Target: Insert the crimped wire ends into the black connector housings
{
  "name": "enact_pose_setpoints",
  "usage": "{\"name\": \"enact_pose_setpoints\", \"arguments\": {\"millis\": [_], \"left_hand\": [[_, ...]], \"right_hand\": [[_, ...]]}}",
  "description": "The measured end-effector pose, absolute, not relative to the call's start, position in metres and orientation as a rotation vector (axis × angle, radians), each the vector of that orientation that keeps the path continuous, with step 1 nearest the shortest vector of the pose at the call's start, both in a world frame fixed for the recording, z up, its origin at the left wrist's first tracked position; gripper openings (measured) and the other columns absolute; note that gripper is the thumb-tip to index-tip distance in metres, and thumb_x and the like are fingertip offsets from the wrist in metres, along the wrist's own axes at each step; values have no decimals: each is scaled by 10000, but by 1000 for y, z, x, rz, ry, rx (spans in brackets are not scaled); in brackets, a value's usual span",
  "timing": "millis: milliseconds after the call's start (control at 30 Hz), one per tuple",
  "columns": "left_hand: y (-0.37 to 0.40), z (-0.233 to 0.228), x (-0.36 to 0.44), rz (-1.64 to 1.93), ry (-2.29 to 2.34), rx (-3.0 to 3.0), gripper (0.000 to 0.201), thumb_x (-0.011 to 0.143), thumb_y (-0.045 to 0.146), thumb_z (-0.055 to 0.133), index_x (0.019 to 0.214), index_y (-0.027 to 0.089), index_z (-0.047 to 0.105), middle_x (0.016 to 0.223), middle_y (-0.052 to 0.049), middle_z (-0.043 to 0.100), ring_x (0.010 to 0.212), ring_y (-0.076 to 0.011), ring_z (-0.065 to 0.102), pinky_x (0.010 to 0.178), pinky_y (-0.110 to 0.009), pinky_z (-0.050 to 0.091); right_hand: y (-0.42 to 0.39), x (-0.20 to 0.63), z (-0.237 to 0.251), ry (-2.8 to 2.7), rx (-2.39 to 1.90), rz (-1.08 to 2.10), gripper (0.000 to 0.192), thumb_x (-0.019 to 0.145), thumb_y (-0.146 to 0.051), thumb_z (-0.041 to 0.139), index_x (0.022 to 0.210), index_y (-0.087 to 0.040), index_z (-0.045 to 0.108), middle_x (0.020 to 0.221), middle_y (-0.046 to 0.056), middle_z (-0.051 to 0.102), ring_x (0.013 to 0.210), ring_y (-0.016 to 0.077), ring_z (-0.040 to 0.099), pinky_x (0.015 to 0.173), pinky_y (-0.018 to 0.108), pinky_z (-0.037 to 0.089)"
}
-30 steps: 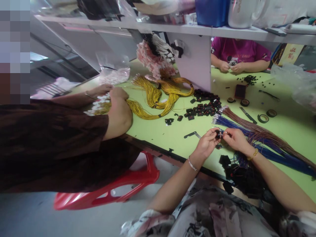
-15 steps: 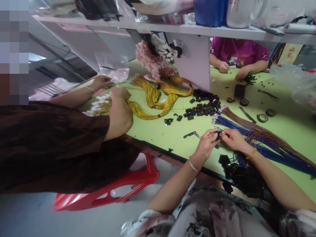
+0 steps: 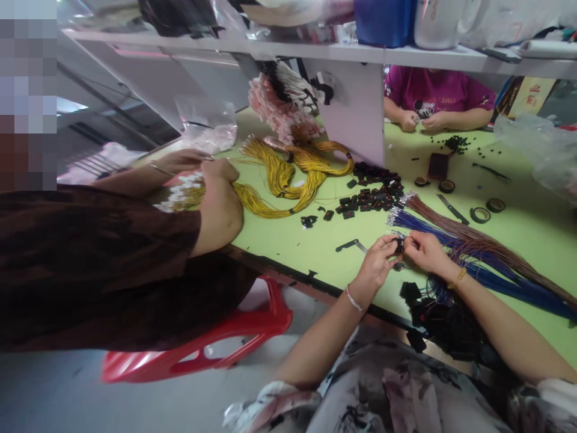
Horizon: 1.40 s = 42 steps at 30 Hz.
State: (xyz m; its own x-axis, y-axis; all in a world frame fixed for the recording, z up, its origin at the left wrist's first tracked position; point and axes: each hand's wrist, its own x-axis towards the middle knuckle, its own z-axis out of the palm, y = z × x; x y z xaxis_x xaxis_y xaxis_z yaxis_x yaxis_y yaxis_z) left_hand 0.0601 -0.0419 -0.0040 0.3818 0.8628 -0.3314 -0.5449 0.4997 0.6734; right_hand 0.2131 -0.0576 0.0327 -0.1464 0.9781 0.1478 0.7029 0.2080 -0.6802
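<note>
My left hand [image 3: 377, 263] pinches a small black connector [image 3: 398, 245] just above the green table [image 3: 288, 237]. My right hand [image 3: 424, 251] meets it from the right, fingertips closed on a thin wire at the connector. Blue wires [image 3: 455, 243] and brown wires [image 3: 473, 240] with metal tips fan out to the right of my hands. A heap of finished black connectors with dark wires [image 3: 439, 319] lies at the table's near edge below my right wrist.
Loose black connectors [image 3: 372, 192] and yellow wire bundles [image 3: 288, 180] lie further back. A person in a dark sleeve [image 3: 99, 264] works at the left on a red stool [image 3: 216, 349]. Another person in magenta [image 3: 435, 96] sits opposite. Tape rolls [image 3: 480, 215] lie at the right.
My hands stay together at the connector with only small finger shifts. The person at the left drew a hand back from the plastic bag. The person opposite brought both hands together.
</note>
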Motion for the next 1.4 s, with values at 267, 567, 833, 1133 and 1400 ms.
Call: {"name": "enact_pose_setpoints", "arguments": {"millis": [267, 567, 833, 1133, 1400], "left_hand": [[-46, 5, 61, 943, 773, 506, 293, 612, 191, 776, 862, 165, 625, 879, -18, 600, 802, -129, 561, 780, -329, 485], [-45, 3, 63, 975, 786, 460, 260, 627, 203, 764, 842, 151, 627, 859, -26, 612, 774, -131, 576, 757, -310, 485], [-46, 1, 66, 985, 814, 499, 285, 606, 194, 770, 848, 150, 626, 850, -29, 598, 768, -131, 567, 720, -293, 491], [-55, 7, 60, 966, 791, 571, 278, 651, 232, 755, 892, 171, 631, 868, -19, 552, 787, -125, 532, 801, -362, 512], [-49, 13, 60, 929, 702, 498, 216, 702, 193, 705, 898, 181, 615, 869, -15, 569, 784, -112, 542, 831, -339, 478]], "right_hand": [[-56, 213, 27, -1756, -1548, 849, 188, 765, -280, 481, 603, -187, 453, 508, -52, 408, 458, 79, 310, 446, 210, 225], [-61, 211, 29, -1998, -1465, 494, 194, 838, -261, 474, 661, -183, 474, 581, -9, 492, 520, 104, 382, 523, 242, 255], [-59, 209, 27, -1927, -1493, 621, 205, 792, -230, 509, 603, -190, 439, 508, -39, 435, 474, 91, 347, 488, 236, 241], [-53, 223, 29, -1474, -1283, 997, 192, 851, -386, 535, 843, -195, 522, 701, -18, 535, 599, 113, 468, 572, 239, 380], [-57, 223, 34, -1581, -1319, 957, 253, 855, -407, 523, 779, -170, 571, 664, -20, 503, 597, 106, 410, 564, 230, 341]]}}
